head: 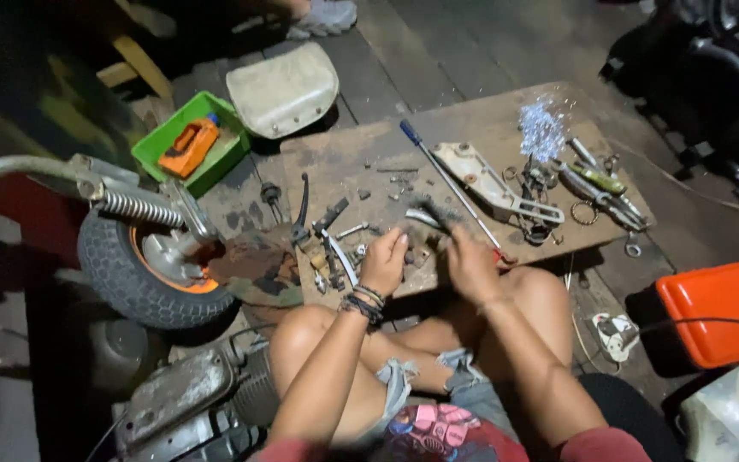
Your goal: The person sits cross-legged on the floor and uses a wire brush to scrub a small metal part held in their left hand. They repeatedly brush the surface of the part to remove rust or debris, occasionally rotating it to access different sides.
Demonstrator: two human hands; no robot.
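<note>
Dark plank floor, dimly lit. A worn board (472, 128) lies on it in front of a seated person's bare knees, strewn with bolts, rings and brackets. Left hand (384, 263), wrist banded, is clenched around a small metal part, too blurred to identify, at the board's near edge. Right hand (470, 265) is closed on a wire brush (431, 216), its bristles just above the left hand. A long screwdriver (451, 184) lies diagonally across the board beside a pale bracket (493, 184). A small wheel (143, 261) with spring stands left; green tray (183, 147) behind it, orange case (720, 308) at right.
</note>
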